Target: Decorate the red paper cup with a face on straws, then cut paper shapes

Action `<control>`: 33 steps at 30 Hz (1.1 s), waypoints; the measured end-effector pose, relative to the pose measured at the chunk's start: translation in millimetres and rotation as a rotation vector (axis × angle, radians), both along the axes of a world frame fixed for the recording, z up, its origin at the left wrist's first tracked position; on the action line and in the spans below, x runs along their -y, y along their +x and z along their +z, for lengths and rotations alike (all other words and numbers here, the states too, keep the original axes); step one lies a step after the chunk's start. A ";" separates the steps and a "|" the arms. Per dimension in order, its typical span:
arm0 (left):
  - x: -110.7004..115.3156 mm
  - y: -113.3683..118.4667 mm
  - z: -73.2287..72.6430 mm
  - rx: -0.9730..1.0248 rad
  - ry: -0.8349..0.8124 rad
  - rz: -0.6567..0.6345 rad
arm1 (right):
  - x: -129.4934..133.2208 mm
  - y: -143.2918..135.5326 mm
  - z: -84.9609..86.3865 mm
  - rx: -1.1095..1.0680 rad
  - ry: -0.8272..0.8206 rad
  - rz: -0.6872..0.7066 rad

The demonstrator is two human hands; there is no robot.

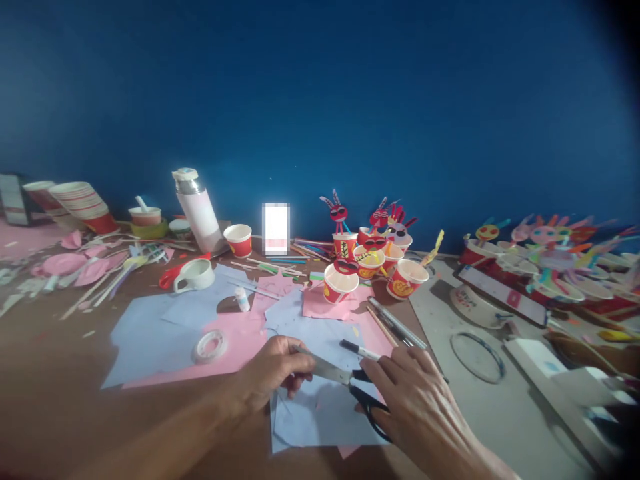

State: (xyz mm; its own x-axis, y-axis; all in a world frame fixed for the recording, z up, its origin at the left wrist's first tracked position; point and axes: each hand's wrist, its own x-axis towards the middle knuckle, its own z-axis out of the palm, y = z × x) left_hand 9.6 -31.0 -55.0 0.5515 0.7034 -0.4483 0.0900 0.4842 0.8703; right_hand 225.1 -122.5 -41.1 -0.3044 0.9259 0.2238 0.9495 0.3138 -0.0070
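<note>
My right hand grips the black-handled scissors, whose blades point left. Near the blade tips, the fingers of my left hand are pinched together; anything between them is too small to make out. Beneath both hands lie sheets of light blue paper over pink paper. A marker with a dark cap lies just behind the scissors, close to my right fingers. To the left of my left hand is a white roll of tape.
Behind the paper stand a small white bottle, a white mug, a thermos and red paper cups with paper figures. Pens lie right of centre. More decorated cups, a phone and a cable loop are at the right.
</note>
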 end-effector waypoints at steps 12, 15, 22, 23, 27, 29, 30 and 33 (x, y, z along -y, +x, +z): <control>-10.2 -21.9 0.7 0.034 -0.049 0.046 | -4.9 7.8 1.5 -0.051 0.032 -0.036; -12.0 -30.5 -1.1 0.126 -0.097 0.065 | -3.1 15.4 -6.0 -0.091 0.019 -0.063; -13.9 -42.3 -6.1 0.270 -0.159 0.117 | 15.7 33.6 -29.5 -0.147 -0.189 -0.203; -13.8 -42.3 -6.3 0.270 -0.147 0.109 | 17.8 35.4 -30.6 -0.145 -0.216 -0.218; -11.7 -40.1 -8.4 0.279 -0.141 0.086 | 19.3 40.5 -30.1 -0.119 -0.299 -0.252; -9.0 -38.6 -9.7 0.285 -0.152 0.075 | 16.4 41.4 -29.1 -0.103 -0.310 -0.239; -7.2 -37.9 -9.9 0.286 -0.155 0.066 | 14.3 41.1 -28.7 -0.095 -0.305 -0.227; -1.8 -36.2 -7.6 0.274 -0.146 0.003 | 7.4 36.8 -28.4 -0.080 -0.268 -0.206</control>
State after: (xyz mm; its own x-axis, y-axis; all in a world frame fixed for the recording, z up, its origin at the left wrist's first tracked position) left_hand -26.6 -29.2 -62.6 0.6637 0.6442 -0.3803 -0.1397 0.6062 0.7830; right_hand 261.9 -130.0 -69.4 -0.0965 0.9951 -0.0203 0.9858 0.0928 -0.1400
